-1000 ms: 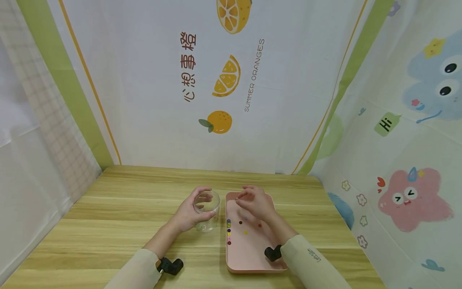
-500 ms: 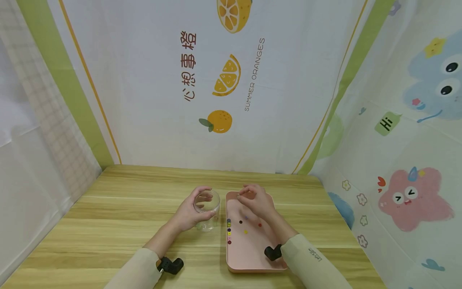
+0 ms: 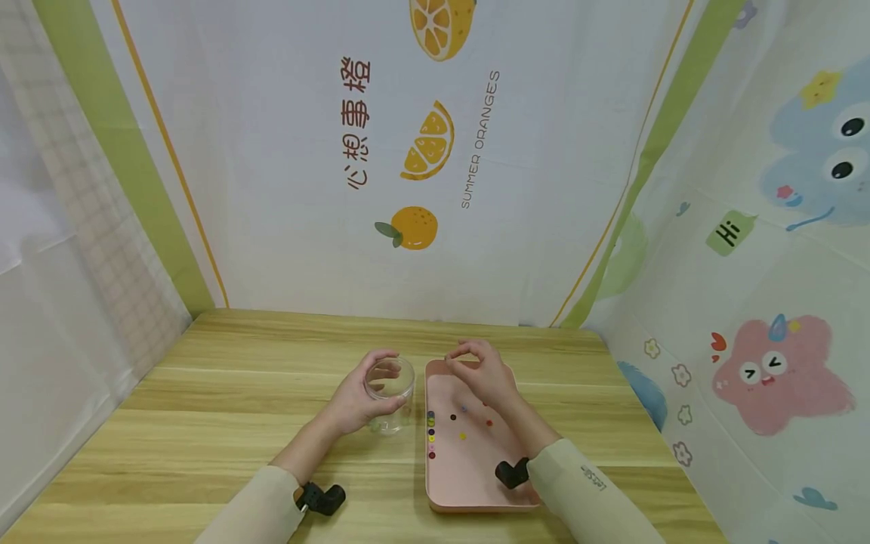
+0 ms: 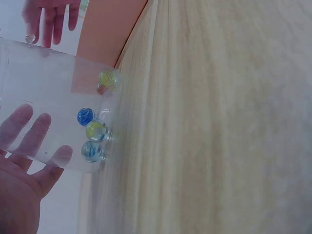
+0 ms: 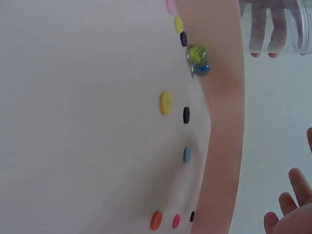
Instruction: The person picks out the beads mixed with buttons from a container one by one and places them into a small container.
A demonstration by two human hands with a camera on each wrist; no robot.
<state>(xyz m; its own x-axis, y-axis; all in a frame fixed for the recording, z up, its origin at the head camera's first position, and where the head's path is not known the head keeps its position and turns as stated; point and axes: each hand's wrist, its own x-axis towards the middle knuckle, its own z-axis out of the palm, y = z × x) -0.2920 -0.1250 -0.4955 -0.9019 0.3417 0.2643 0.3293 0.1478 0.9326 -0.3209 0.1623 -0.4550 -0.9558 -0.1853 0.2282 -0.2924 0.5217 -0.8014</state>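
My left hand (image 3: 349,403) grips a clear jar (image 3: 394,419) around its side, left of the pink tray (image 3: 469,480). Several glass marbles (image 4: 86,116) lie at the jar's bottom in the left wrist view. My right hand (image 3: 485,378) is over the tray's far end, thumb and forefinger pinching a small clear marble (image 4: 30,39). Along the tray's left wall runs a line of small buttons, with a yellow-green marble (image 5: 197,54) and a blue marble (image 5: 201,69) at its far end. A yellow button (image 5: 165,103), a black button (image 5: 186,115) and others lie scattered on the tray's floor.
The wooden table (image 3: 272,378) carries both jar and tray, which stand close together. A printed curtain (image 3: 299,264) rises behind the table's far edge, and another printed cloth (image 3: 680,317) hangs along the right.
My right hand has lifted slightly and shifted toward the tray's far edge, the marble still pinched. The left hand and jar have stayed put.
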